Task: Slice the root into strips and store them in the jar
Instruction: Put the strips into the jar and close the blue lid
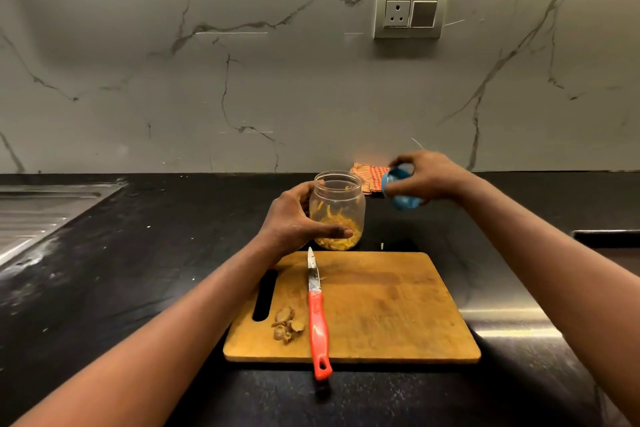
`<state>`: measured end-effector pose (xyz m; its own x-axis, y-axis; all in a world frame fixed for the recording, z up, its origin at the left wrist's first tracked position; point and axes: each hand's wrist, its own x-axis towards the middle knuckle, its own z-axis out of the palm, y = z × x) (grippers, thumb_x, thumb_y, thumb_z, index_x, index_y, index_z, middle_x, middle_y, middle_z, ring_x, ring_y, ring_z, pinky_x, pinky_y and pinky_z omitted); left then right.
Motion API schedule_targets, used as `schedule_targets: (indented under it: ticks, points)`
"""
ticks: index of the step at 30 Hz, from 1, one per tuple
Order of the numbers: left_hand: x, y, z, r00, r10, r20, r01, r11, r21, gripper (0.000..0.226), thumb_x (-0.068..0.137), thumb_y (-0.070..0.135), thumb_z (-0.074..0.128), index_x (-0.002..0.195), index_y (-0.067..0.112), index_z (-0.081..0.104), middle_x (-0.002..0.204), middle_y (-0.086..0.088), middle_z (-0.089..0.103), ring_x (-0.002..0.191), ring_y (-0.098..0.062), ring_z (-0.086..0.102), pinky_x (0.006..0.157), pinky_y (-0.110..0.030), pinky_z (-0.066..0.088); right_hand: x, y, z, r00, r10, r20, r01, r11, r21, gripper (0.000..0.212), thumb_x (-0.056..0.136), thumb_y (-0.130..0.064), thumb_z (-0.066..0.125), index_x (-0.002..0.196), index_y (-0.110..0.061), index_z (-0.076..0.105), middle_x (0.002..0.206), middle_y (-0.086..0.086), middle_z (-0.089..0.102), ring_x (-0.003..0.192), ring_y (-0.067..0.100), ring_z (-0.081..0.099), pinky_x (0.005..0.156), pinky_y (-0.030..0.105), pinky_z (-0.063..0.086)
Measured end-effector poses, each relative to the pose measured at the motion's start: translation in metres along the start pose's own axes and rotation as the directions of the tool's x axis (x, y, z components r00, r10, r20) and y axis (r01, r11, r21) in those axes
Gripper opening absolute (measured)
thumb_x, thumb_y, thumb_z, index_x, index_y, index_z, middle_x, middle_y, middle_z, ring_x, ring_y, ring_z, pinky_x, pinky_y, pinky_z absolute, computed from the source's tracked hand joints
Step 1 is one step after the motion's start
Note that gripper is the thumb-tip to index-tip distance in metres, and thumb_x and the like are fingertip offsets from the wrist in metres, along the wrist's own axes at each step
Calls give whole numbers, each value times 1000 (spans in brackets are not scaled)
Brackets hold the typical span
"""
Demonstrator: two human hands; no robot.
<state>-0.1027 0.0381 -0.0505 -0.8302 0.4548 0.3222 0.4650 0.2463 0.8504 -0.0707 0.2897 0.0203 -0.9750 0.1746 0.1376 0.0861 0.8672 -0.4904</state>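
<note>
Both bare forearms reach forward, the left hand (297,215) curling thumb and fingers round the jar (343,196) from its left, the right hand (427,180) held higher, fingers gripping the blue lid (404,202).

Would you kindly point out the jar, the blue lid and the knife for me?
jar (346,199): head view, on its clear wall above the strips.
blue lid (403,202): head view, on its lower visible edge.
knife (318,326): head view, on the red handle.
</note>
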Motion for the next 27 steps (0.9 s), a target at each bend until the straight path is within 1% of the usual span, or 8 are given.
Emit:
schedule_targets:
  ticks: [4,7,11,15,18,21,24,27]
  points:
    - [1,-2,-3,1000,2,15,-2,1000,-5,109,42,49,91,139,20,49,123,4,65,116,-12,61,99,-36,53,-7,-30,-5,958,-181,-224,249,910,332,56,73,-42,76,118,-17,55,100,9,62,88,23,65,68,38,60]
    - [1,-3,-3,1000,1,19,-1,1000,-4,103,49,42,94,139,21,50,123,4,65,115,-12,62,98,-38,54,-15,-50,3,931,-245,-270,352,796,493,52,74,-34,80,114,-12,54,96,15,64,87,27,67,73,37,59]
    - [0,-9,-4,999,-12,31,14,999,-41,99,52,41,94,139,24,50,121,5,66,114,-14,63,96,-41,55,-20,-53,21,920,-337,-203,390,844,368,51,63,-45,82,99,-16,61,92,5,67,83,17,67,69,32,58]
    - [1,-11,-8,998,4,57,-1,999,-47,92,60,32,92,140,23,48,122,6,65,115,-12,62,98,-39,54,-22,-46,22,935,-343,-84,352,879,321,39,64,-40,83,91,-17,66,92,1,70,87,16,68,73,44,59]
    - [3,-12,-9,997,3,73,1,998,-59,89,62,29,92,140,22,49,121,6,66,113,-12,63,98,-39,54,-21,-48,16,932,-361,3,344,891,294,37,67,-37,83,98,-25,68,99,-2,69,91,13,67,77,41,59]
    - [4,-12,-10,996,-3,87,9,998,-70,86,61,29,92,137,22,52,119,6,66,112,-12,63,98,-39,54,-17,-64,5,907,-395,148,380,917,119,40,74,-36,78,112,-38,66,111,-5,66,96,9,64,83,34,56]
    - [5,-11,-10,996,-5,88,11,997,-74,81,62,26,92,133,22,54,117,6,67,110,-12,64,97,-37,55,-11,-88,-9,892,-346,290,372,928,-37,36,77,-32,75,112,-37,67,117,-6,63,99,6,60,82,27,51]
    - [6,-12,-9,996,-21,85,27,997,-72,80,61,26,92,132,21,55,116,5,67,109,-14,64,97,-39,55,-4,-109,-15,870,-299,392,393,901,-185,42,75,-26,77,116,-32,65,126,-7,57,112,14,56,88,33,50]
